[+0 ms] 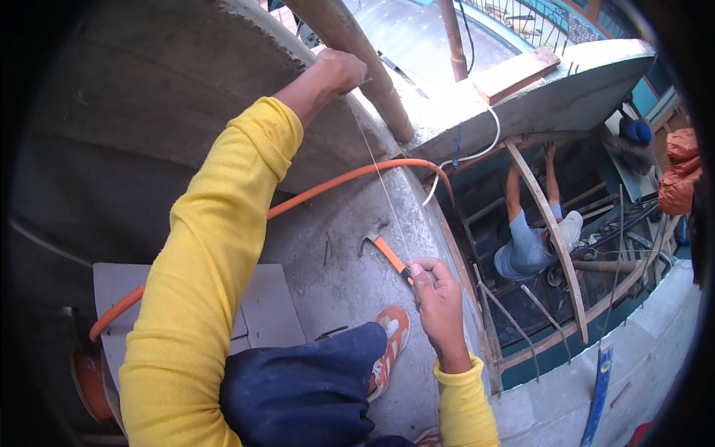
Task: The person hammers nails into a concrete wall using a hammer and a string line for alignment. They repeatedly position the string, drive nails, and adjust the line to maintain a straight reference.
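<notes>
A: Left hand?
B: Left hand [339, 71] closed in a fist, up against a thick, round brown wooden pole [386, 100]. A short dark tip pokes out on its right side; cannot tell what it belongs to.

A: Right hand?
B: Right hand [441, 302], lower and nearer the body, pinches a thin white string [385, 186] between thumb and fingers. Other fingers curled.

A: Where does the string run?
B: Straight and slanting, from just under the left fist down to the right fingertips. Its upper fastening is hidden.

A: Anything close by?
B: Small hammer with an orange-and-black handle [389, 255], just left of the right fingertips, over grey concrete. Handle end overlaps the thumb in view; cannot tell whether they touch. An orange flexible hose [350, 175] passes below the left hand, behind the string. A looped white cable [475, 156] sits above the right hand.

A: Farther out?
B: Right of the right hand, on a lower level, a co-worker in a light blue shirt [525, 249], both arms raised beside a curved wooden strip [547, 216].
</notes>
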A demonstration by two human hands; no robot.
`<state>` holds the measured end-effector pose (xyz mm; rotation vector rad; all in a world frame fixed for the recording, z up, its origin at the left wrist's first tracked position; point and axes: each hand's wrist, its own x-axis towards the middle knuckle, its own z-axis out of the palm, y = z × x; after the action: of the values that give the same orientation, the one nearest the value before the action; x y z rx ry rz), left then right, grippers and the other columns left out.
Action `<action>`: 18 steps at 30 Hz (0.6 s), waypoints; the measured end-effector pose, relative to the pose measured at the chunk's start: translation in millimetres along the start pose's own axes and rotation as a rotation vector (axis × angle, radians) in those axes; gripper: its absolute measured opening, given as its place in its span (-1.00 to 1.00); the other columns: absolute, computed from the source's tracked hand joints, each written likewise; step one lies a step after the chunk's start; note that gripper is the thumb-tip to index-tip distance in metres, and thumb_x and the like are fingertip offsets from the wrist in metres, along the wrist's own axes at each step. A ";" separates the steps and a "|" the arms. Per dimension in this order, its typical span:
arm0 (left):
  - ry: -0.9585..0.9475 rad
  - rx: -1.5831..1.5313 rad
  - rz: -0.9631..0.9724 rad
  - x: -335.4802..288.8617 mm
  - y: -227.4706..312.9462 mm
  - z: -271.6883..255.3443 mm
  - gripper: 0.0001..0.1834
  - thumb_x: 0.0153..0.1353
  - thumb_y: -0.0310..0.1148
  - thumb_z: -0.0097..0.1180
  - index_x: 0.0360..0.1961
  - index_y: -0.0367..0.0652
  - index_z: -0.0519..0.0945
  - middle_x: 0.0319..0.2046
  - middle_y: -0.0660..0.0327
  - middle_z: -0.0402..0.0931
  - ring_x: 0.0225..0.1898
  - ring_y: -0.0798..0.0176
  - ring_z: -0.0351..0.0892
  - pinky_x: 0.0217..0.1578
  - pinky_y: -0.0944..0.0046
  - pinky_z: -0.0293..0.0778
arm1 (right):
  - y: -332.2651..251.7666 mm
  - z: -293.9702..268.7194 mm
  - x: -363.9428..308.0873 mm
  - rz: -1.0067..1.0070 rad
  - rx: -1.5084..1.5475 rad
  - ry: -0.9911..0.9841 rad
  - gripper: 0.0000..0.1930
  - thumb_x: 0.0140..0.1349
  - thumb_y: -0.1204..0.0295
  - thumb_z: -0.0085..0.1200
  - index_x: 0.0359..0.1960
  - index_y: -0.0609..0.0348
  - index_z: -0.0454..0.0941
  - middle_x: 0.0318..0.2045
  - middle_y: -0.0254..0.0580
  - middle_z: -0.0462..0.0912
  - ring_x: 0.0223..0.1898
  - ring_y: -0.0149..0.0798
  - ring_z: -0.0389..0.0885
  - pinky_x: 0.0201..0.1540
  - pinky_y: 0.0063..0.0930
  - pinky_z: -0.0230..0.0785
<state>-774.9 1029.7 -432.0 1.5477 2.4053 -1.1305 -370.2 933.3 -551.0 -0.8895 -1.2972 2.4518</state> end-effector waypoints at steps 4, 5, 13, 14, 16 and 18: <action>-0.059 -0.029 -0.015 3.6 7.1 -7.8 -0.76 0.15 -0.47 0.11 -0.25 -0.25 0.78 -0.17 -0.04 0.75 -0.08 -0.11 0.75 -0.09 -0.04 0.62 | 0.0 -2.7 7.5 -0.024 0.000 0.038 -0.80 0.52 0.39 0.08 -0.06 0.30 0.60 -0.43 -0.50 0.50 -0.41 -0.66 0.33 -0.37 -0.67 0.18; -0.045 -0.020 -0.021 2.0 4.1 -5.3 -0.76 0.16 -0.46 0.10 -0.25 -0.24 0.78 -0.16 -0.04 0.75 -0.07 -0.11 0.75 -0.09 -0.04 0.62 | -0.6 -0.1 7.4 -0.024 0.015 0.032 -0.80 0.52 0.39 0.08 -0.07 0.30 0.60 -0.43 -0.51 0.50 -0.41 -0.66 0.32 -0.37 -0.67 0.18; 0.031 -0.037 0.009 -8.0 5.4 0.2 -0.73 0.26 -0.46 0.02 -0.22 -0.24 0.78 -0.11 -0.08 0.74 -0.03 -0.12 0.74 -0.05 -0.05 0.61 | 2.9 4.0 15.5 -0.026 0.013 0.028 -0.82 0.51 0.38 0.09 -0.06 0.26 0.59 -0.31 -0.42 0.60 -0.31 -0.63 0.42 -0.25 -0.68 0.25; 0.011 -0.022 -0.018 -6.9 9.3 -1.9 -0.73 0.27 -0.44 0.05 -0.16 -0.20 0.78 -0.07 -0.02 0.74 0.01 -0.09 0.73 -0.02 -0.01 0.61 | 2.2 1.5 16.0 -0.022 0.010 0.039 -0.82 0.51 0.37 0.09 -0.05 0.24 0.59 -0.25 -0.38 0.64 -0.26 -0.61 0.48 -0.19 -0.68 0.31; -0.028 0.010 -0.072 -5.2 16.6 -6.7 -0.70 0.31 -0.41 0.10 -0.02 -0.11 0.77 0.02 0.08 0.73 0.10 -0.02 0.71 0.04 0.06 0.60 | 0.4 -0.5 15.1 -0.111 -0.035 0.082 -0.81 0.51 0.39 0.07 -0.08 0.28 0.59 -0.35 -0.43 0.59 -0.35 -0.61 0.42 -0.27 -0.63 0.29; -0.095 -0.007 -0.081 -4.5 11.8 -9.0 -0.71 0.28 -0.45 0.12 -0.03 -0.12 0.77 0.02 0.07 0.73 0.09 -0.03 0.71 0.03 0.05 0.61 | -0.5 -3.3 10.9 -0.142 -0.088 0.078 -0.81 0.51 0.39 0.06 -0.10 0.30 0.60 -0.40 -0.45 0.57 -0.39 -0.60 0.40 -0.30 -0.60 0.29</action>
<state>-760.3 1034.4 -430.0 1.3728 2.4261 -1.1801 -376.9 940.8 -556.4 -0.8725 -1.3997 2.2452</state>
